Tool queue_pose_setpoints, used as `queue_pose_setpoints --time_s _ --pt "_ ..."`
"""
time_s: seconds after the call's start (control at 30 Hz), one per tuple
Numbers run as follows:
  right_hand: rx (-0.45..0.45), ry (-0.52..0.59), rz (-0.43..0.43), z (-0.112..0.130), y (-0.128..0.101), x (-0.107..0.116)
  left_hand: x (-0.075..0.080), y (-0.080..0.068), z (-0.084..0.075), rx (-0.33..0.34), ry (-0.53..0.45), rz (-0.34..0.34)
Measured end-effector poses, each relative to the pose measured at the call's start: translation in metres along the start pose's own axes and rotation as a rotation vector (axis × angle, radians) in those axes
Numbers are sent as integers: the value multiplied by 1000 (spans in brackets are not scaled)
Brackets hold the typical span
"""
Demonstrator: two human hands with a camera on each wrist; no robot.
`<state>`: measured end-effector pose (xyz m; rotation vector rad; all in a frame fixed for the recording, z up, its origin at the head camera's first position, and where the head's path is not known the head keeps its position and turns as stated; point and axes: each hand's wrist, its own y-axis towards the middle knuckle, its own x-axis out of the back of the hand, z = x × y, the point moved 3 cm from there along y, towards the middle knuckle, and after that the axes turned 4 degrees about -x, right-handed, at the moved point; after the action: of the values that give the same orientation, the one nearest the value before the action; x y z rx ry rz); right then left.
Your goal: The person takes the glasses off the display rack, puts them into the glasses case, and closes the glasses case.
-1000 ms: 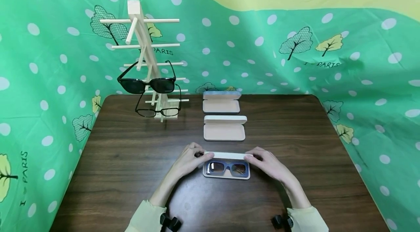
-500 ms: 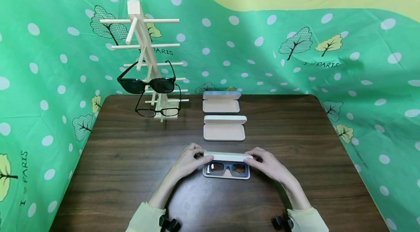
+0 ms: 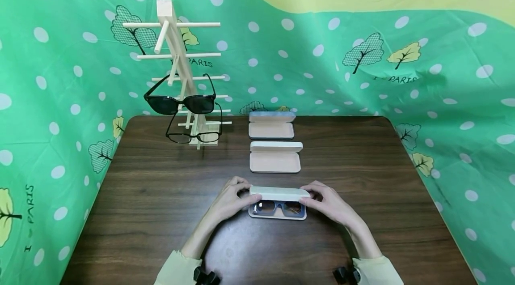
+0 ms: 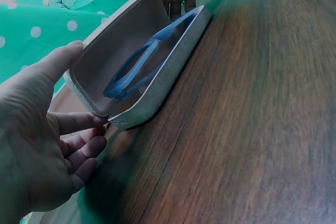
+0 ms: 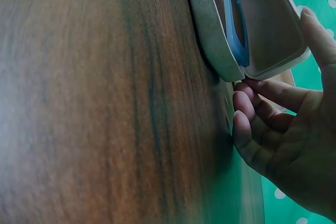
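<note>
Near the front of the table lies a glasses case [image 3: 277,218] with its lid [image 3: 277,193] partly lowered. Blue-framed sunglasses [image 3: 292,207] rest inside, their upper edge covered by the lid in the head view. My left hand [image 3: 232,197] grips the lid's left end, thumb [image 4: 67,56] on the lid's edge and index finger by the hinge corner. At the right end, my right hand [image 3: 327,200] holds the lid likewise, with its thumb [image 5: 315,30] against the lid's edge and the other fingers curled low beside the hinge.
Two more glasses cases, a middle one [image 3: 275,163] and a far one [image 3: 271,131], stand open behind. A wooden display rack [image 3: 177,43] at the back left carries black sunglasses [image 3: 200,104] and black-rimmed glasses [image 3: 179,138]. A patterned green cloth [image 3: 314,70] hangs behind the table.
The lid has tilted forward and down over the sunglasses, showing more of its pale outer face. Both thumbs have come down slightly with it; the case base has stayed in place.
</note>
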<state>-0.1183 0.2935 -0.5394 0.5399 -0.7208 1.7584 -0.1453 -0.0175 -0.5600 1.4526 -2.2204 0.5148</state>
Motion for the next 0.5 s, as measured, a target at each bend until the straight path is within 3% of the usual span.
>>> queue_pose_setpoints --time_s 0.5 --pt "33 41 -7 -1 0 -1 -2 -4 0 -38 2 -24"
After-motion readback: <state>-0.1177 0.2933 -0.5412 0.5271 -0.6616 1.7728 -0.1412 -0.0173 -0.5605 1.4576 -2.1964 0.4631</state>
